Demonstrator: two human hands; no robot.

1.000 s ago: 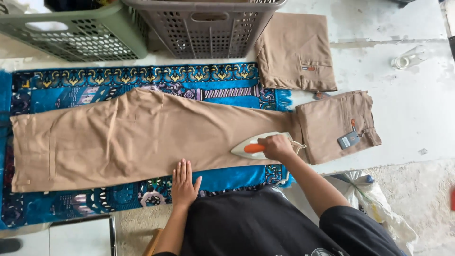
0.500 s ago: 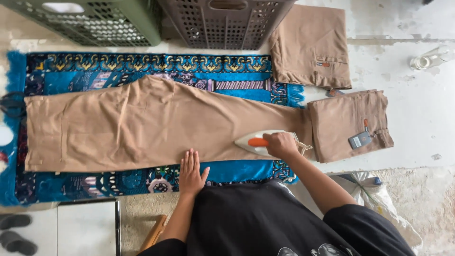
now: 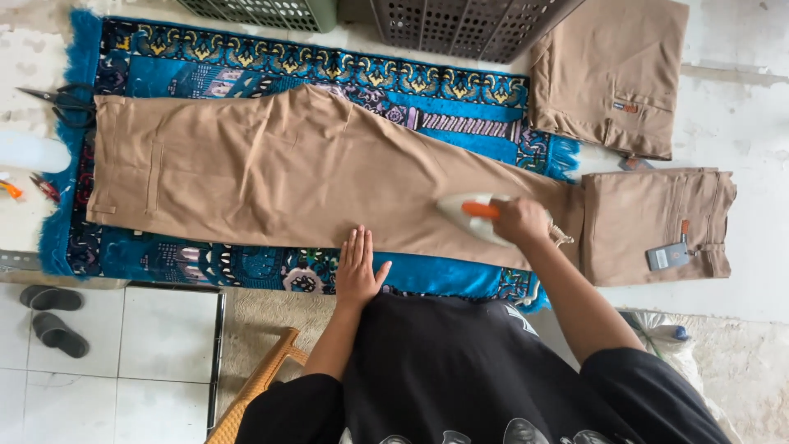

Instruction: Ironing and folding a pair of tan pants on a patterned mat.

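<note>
the right hand (image 3: 519,220), its grip closed on the iron (image 3: 470,215), has slid it leftward up the tan trousers (image 3: 279,177) on the blue mat (image 3: 246,70), while the left hand (image 3: 359,267) stays flat, pressing the hem edge.

Tan trousers (image 3: 279,177) lie flat along a blue patterned rug (image 3: 246,78), waistband toward the rug's left end. The right hand (image 3: 519,220) grips the orange handle of an iron (image 3: 470,215) resting on the trouser leg near the rug's right end. The left hand (image 3: 357,271) lies flat, fingers spread, on the trousers' near edge. Past the rug's right end lie two folded tan trousers, one near (image 3: 657,226) with a tag, one far (image 3: 612,74). Two baskets, green (image 3: 263,12) and grey (image 3: 468,25), stand at the rug's far edge. Scissors (image 3: 57,99) lie at its far left corner.
</note>
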